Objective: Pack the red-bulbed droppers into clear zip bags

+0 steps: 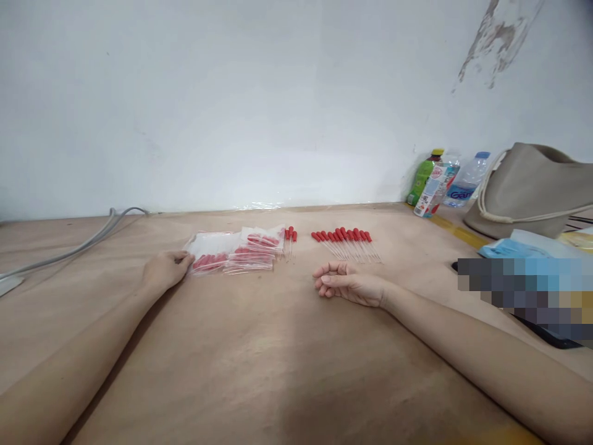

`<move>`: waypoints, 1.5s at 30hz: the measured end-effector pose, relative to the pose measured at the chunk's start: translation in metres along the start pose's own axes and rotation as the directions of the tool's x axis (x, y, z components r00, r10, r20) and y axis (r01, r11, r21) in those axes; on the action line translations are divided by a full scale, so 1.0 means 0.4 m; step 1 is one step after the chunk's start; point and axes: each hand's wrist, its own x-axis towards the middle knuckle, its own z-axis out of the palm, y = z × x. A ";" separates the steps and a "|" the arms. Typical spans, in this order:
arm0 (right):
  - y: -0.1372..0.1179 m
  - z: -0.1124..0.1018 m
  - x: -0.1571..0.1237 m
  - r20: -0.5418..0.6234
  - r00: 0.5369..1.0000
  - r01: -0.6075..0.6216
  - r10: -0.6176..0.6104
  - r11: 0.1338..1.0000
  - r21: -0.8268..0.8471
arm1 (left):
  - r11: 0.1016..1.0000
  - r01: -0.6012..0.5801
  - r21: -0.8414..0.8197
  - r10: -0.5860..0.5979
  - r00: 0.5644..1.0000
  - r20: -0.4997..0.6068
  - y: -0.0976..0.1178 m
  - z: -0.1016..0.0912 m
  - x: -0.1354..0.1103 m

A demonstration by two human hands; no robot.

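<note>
My left hand [167,269] rests on the table with its fingers closed at the left edge of a clear plastic zip bag [209,246] that holds red-bulbed droppers. More such bags [250,262] overlap it on the right. Beside them, a few loose droppers [291,235] with red bulbs and thin clear stems stick out, partly hidden by a bag. Farther right, a row of several loose droppers [345,238] lies fanned out, bulbs away from me. Just in front of that row is my right hand [347,283], palm turned inward, fingers loosely curled and apart, holding nothing.
Grey cables [88,240] run along the left. At the back right stand a green bottle [422,179], a carton [430,191], a clear bottle [467,182] and a grey-beige bag [532,191]. Blue packaging [504,246] and a blurred-out dark object lie nearer on the right.
</note>
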 end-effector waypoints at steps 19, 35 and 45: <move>0.018 0.028 0.053 -0.337 0.887 0.215 -0.315 0.928 -0.303 | 0.825 -0.397 0.402 0.556 0.693 -0.459 0.141 -0.092 -0.053; -0.068 0.042 0.319 -0.451 0.785 -0.308 -0.425 0.363 -0.879 | 0.400 -0.738 -0.543 0.903 0.420 0.094 0.326 0.012 -0.252; -0.065 0.079 0.375 -0.504 0.784 -0.466 -0.363 0.194 -0.863 | 0.422 -0.685 -0.593 0.890 0.438 0.127 0.328 0.016 -0.255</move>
